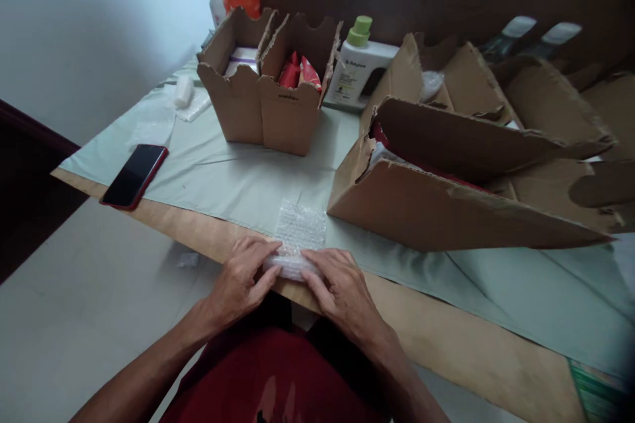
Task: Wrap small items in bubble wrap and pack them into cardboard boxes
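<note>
Fingers of the left hand (241, 279) and the right hand (342, 287) are curled together from both sides on a small clear bubble-wrap bundle (292, 264), pressing it at the near edge of the wooden tabletop (476, 344). Its loose flat end lies on the pale green cloth (238, 178) just beyond. Farther left rests a red-cased black phone (134, 176). To the right sits a large torn brown cardboard box (446, 205); behind stand two small open cardboard boxes (268, 86) and a white bottle with a green cap (358, 63).
</note>
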Demonstrator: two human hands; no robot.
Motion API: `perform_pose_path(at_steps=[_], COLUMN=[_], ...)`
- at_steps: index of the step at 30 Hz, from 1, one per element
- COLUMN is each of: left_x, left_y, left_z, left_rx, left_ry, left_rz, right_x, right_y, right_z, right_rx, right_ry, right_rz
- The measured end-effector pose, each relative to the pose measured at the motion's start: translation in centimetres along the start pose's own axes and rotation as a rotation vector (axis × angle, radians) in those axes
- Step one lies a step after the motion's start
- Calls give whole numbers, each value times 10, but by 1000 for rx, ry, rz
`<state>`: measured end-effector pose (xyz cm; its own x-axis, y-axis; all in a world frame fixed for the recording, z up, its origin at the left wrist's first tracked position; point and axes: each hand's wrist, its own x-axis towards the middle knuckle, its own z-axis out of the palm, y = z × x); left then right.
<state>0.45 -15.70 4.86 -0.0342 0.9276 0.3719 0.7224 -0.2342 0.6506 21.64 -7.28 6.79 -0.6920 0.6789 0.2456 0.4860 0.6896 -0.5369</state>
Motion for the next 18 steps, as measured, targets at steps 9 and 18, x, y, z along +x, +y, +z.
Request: perform_pose_path(at_steps=[9,18], left_x=[30,-17], left_y=[-16,15], left_z=[17,-6], left_rx=[186,-550], left_ry=[104,135], left_rz=[-31,-633], right_x=[7,-7], right_y=[-3,-2], right_z=[9,5], right_rx=[-281,82], right_ry=[50,160], right_rz=[-133,175])
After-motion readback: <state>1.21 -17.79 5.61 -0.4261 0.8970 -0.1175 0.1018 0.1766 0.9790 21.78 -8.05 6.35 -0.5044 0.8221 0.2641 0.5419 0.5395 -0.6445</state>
